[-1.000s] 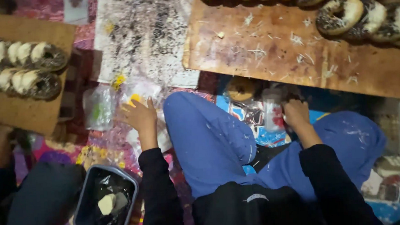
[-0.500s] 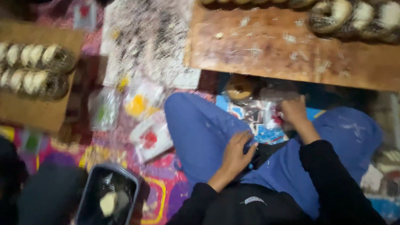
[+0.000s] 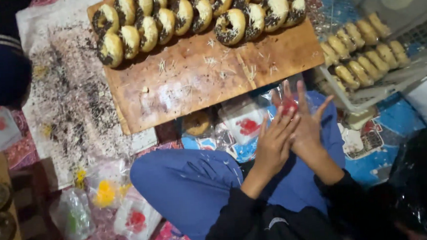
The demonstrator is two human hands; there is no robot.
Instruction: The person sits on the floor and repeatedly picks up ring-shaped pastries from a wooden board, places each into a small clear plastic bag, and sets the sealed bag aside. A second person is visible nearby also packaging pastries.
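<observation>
Two hands meet over the person's lap: the left hand (image 3: pixel 273 146) and the right hand (image 3: pixel 307 122) are pressed palm to palm, fingers stretched out and splayed, with a small clear plastic bag (image 3: pixel 287 104) bearing a red round label squeezed flat between them, its red patch peeking out above the left fingertips. The person sits cross-legged in blue trousers (image 3: pixel 197 189) on a patterned floor mat.

Just in front of the hands lies a loose heap of the same clear bags (image 3: pixel 245 125), one showing a red blotch-shaped label, and a single plain doughnut (image 3: pixel 197 123) sits at the edge of that heap. Beyond them a wooden board (image 3: pixel 211 76) carries rows of doughnuts topped with dark sprinkles (image 3: pixel 193 14). To the right, a white tray (image 3: pixel 368 95) holds pale, untopped doughnuts in lines.

Down by the left knee lie three more clear packets: one with a yellow label (image 3: pixel 105 191), one with a green label (image 3: pixel 72 220), one with a red label (image 3: pixel 137 220). A sheet of paper dusted with dark sprinkles (image 3: pixel 71 98) lies left of the board.
</observation>
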